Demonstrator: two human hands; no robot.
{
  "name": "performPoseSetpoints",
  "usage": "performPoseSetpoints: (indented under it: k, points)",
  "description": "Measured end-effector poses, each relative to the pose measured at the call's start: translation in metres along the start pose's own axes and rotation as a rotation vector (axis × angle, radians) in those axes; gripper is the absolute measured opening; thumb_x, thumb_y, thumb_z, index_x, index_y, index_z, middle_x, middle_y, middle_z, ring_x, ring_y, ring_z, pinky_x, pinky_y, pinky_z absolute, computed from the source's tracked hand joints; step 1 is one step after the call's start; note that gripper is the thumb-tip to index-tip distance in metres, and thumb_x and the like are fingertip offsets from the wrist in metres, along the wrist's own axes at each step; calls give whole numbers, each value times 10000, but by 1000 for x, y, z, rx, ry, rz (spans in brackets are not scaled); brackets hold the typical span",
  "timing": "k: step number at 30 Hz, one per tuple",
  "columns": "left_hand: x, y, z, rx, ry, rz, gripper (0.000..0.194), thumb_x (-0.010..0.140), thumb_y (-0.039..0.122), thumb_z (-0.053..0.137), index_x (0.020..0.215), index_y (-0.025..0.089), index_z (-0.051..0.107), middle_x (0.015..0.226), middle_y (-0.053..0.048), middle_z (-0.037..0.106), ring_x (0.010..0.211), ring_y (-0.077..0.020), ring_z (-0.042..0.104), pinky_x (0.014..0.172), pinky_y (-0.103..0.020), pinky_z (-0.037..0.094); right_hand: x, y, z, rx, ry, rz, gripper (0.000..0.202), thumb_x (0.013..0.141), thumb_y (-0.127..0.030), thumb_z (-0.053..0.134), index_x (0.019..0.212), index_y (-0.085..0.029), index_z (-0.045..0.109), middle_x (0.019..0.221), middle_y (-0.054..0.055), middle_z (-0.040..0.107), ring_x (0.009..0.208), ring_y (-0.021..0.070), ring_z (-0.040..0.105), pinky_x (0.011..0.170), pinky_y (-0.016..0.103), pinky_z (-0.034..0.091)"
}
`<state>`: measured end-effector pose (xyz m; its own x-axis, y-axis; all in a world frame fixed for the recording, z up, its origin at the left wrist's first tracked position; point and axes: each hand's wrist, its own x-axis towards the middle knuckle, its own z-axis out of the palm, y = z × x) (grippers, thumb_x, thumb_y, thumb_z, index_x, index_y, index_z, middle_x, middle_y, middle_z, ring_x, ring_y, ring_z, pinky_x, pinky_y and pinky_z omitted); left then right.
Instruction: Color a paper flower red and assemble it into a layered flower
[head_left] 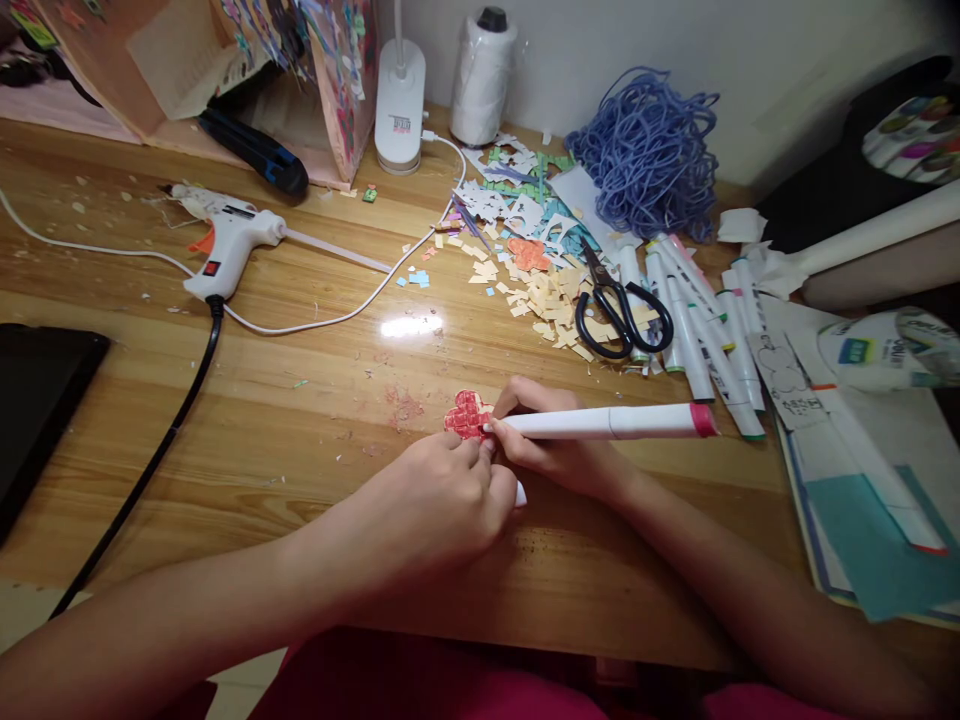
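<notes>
Red flower cutout [466, 410]: left hand [454, 492] curled at near edge, cannot tell whether pinching; right hand [562, 455] pinches white marker [611, 423], tip at cutout. Scissors [604, 283] beyond cutout, rightward.

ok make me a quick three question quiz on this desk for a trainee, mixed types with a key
1. Multiple choice: what does the right hand hold?
a) the scissors
b) a white marker
c) a roll of tape

2. True or false: in the picture, the glue gun lies to the right of the scissors.

3. Fill the gap: the small scalloped piece at the fingers of the left hand is mostly coloured ____.

Key: 1. b; 2. false; 3. red
</notes>
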<state>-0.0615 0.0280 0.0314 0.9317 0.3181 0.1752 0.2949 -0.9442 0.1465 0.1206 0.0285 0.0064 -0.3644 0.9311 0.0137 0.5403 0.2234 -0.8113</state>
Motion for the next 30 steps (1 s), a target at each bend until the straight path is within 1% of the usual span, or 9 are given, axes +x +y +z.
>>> performPoseSetpoints:
  k: [4,9,12,15,17,20,25,27,30]
  points:
    - [-1,0,1,14,-8,2,184,881,173,455,837,84,611,865,-159,689,764,-241,655,651,-354,535,0,-1,0,38,-25,3,129,802,-188,536,694,-189,465,598,-36,527,510,87,449,467,195,333]
    - [-1,0,2,21,-12,1,178,881,188,471,840,83,608,913,-173,691,817,-250,664,670,-352,542,1,-2,1,102,3,4,150,852,-235,508,717,-184,465,625,-32,505,537,88,437,484,195,337]
    - [-2,1,3,24,-9,-1,178,883,193,474,834,83,605,918,-180,690,815,-252,665,669,-354,543,1,-2,2,133,-27,12,161,856,-224,501,705,-186,460,611,-36,487,528,87,416,473,197,324]
    - [-2,2,3,22,-4,-7,195,891,204,458,820,92,601,936,-180,687,812,-247,665,674,-355,543,2,-3,2,149,9,21,143,858,-219,501,723,-185,468,640,-30,488,554,92,427,497,202,341]
    - [-2,2,3,22,1,-7,198,892,204,453,819,93,600,949,-183,685,822,-248,666,671,-353,543,2,-3,2,161,5,30,147,862,-228,502,725,-185,474,645,-27,488,562,95,433,504,205,349]
    - [-2,2,3,18,12,2,189,888,186,455,839,79,604,962,-196,681,842,-257,665,669,-352,542,1,-3,4,198,7,83,149,870,-256,502,739,-187,489,645,-25,497,559,100,441,496,209,352]
    - [0,2,2,27,22,10,209,888,168,438,808,78,609,944,-203,683,816,-259,671,653,-354,539,1,-4,10,227,114,201,189,868,-322,530,731,-197,498,600,-36,505,529,99,463,484,218,349]
    - [0,2,2,38,23,13,209,885,171,442,794,87,610,931,-192,686,785,-251,673,620,-341,534,0,-5,11,223,127,215,206,860,-333,543,713,-198,489,586,-37,508,524,100,468,484,220,351]
    - [1,1,1,44,25,17,204,881,166,444,791,93,612,883,-166,694,746,-232,672,596,-321,527,0,-5,11,213,106,214,228,855,-327,552,683,-199,473,563,-42,502,509,97,461,473,219,343]
